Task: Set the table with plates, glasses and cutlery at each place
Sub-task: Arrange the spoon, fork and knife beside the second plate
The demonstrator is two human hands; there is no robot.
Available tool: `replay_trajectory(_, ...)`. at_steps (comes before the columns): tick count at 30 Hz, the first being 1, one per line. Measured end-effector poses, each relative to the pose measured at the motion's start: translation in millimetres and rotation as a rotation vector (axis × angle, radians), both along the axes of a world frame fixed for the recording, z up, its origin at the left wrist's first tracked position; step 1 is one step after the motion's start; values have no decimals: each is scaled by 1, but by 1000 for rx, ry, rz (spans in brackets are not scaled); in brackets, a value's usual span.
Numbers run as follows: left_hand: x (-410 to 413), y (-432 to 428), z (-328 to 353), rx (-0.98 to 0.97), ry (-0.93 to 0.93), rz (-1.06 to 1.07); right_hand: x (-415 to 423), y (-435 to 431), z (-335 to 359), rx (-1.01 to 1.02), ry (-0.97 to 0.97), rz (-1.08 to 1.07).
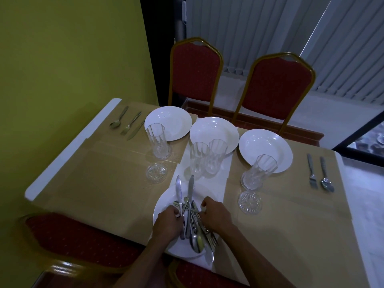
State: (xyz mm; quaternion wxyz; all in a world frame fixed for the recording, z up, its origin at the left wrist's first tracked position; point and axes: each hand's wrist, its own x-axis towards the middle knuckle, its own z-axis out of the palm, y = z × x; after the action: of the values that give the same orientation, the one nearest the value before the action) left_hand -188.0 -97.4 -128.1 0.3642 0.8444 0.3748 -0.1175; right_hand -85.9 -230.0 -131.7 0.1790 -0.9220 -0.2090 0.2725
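Observation:
A white plate (164,201) at the near table edge carries a pile of cutlery (196,227): knives, spoons and forks. My left hand (167,222) grips a knife (178,190) from the pile, its blade pointing away. My right hand (216,215) has curled fingers on the pile's right side and pinches a piece of cutlery. Three white plates (172,119) (218,129) (268,145) stand across the far side. Several tall glasses (157,140) (197,159) (217,152) (259,171) stand near them. A spoon, fork and knife (129,123) lie far left; a fork and spoon (320,173) lie at right.
Two small glass coasters (156,172) (249,202) lie on the tan placemats. Red chairs with gold frames stand behind the table (195,73) (276,86) and at the near side (83,240). A green wall is at left, window blinds at the back.

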Motion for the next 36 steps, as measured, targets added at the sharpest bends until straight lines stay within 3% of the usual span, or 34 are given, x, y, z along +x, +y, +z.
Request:
replay_trajectory(9, 2, 5, 5, 130, 70, -217, 3, -2, 1, -69, 5, 32)
replay_trajectory(19, -5, 4, -3, 229, 127, -231, 1, -1, 9, -38, 60, 25)
replay_trajectory(30, -2, 7, 15, 108, 277, -215, -2, 2, 20, 35, 87, 7)
replay_trajectory(36, -9, 15, 27, 81, 241, -215, -6, 8, 26, 82, 106, 18)
